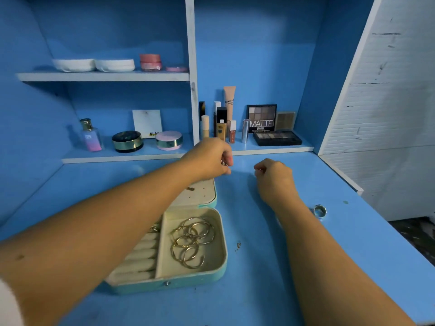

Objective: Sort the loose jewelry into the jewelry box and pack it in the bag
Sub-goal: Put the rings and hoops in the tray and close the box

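Note:
An open teal jewelry box (219, 269) with a cream lining lies on the blue desk. Several gold bangles (191, 241) fill its right compartment, and ring rolls sit on its left. Its lid (202, 194) lies flat behind, with a small earring pinned in it. My left hand (209, 158) hovers above the lid's far edge, fingers curled, pinching a small silver piece (224, 163). My right hand (274, 177) is curled over the desk to the right and pinches a thin ring (259, 170). A silver ring (320, 211) lies on the desk right of my right wrist.
A small dark bit of jewelry (238, 245) lies on the desk right of the box. Low shelves behind hold cosmetics: eyeshadow palettes (277, 137), tubes, compacts (127, 141) and a perfume bottle (90, 135). A white panel wall (388, 102) stands at the right. No bag shows.

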Action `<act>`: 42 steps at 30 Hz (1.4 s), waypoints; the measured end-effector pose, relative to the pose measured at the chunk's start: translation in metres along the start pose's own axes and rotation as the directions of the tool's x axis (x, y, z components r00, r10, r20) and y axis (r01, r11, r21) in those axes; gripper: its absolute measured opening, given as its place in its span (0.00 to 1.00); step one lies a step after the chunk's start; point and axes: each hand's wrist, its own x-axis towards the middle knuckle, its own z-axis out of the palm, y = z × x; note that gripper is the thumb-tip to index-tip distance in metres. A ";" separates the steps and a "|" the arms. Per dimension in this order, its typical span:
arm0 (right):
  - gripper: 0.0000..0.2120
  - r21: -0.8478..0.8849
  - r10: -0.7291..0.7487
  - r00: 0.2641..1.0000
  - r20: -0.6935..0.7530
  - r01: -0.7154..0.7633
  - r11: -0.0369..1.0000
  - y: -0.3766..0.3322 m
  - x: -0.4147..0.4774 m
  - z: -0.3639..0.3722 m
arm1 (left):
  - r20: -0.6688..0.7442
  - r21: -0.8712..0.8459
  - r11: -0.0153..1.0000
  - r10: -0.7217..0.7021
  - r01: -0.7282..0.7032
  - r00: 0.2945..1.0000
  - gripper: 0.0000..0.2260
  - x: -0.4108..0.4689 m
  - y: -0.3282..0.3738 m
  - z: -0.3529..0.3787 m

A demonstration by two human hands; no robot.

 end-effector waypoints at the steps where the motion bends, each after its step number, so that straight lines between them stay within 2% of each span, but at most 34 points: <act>1: 0.12 0.027 -0.066 0.998 0.016 0.065 0.997 -0.004 -0.002 0.003 | -0.039 -0.033 0.999 -0.013 0.011 0.999 0.06 -0.013 -0.004 -0.011; 5: 0.10 0.106 -0.321 0.947 0.013 0.317 0.942 -0.026 -0.019 0.010 | -0.147 -0.182 0.979 -0.119 0.092 0.982 0.08 -0.077 -0.023 -0.060; 11: 0.07 0.270 -0.452 0.882 0.134 0.406 0.873 -0.059 -0.057 0.017 | -0.119 -0.285 0.941 -0.222 0.181 0.968 0.05 -0.179 -0.049 -0.087; 13: 0.05 0.311 -0.492 0.850 0.187 0.424 0.850 -0.070 -0.073 0.020 | -0.097 -0.291 0.939 -0.218 0.182 0.971 0.07 -0.201 -0.052 -0.078; 18: 0.10 0.364 -0.609 0.757 0.236 0.512 0.778 -0.091 -0.100 0.024 | -0.031 -0.209 0.971 -0.125 0.115 0.992 0.11 -0.222 -0.051 -0.059; 23: 0.11 0.358 -0.597 0.765 0.244 0.501 0.788 -0.089 -0.100 0.024 | -0.003 -0.101 0.991 -0.091 0.090 0.996 0.08 -0.221 -0.045 -0.053; 29: 0.08 0.399 -0.598 0.756 0.265 0.479 0.782 -0.087 -0.099 0.025 | -0.005 0.065 0.998 -0.007 0.007 1.000 0.09 -0.218 -0.043 -0.049; 35: 0.09 0.407 -0.597 0.755 0.272 0.471 0.782 -0.086 -0.099 0.025 | -0.130 -0.008 0.998 -0.070 0.069 0.989 0.09 -0.225 -0.045 -0.042; 42: 0.06 0.394 -0.581 0.764 0.281 0.460 0.795 -0.086 -0.099 0.025 | -0.083 0.014 0.997 -0.071 0.073 0.994 0.10 -0.220 -0.045 -0.041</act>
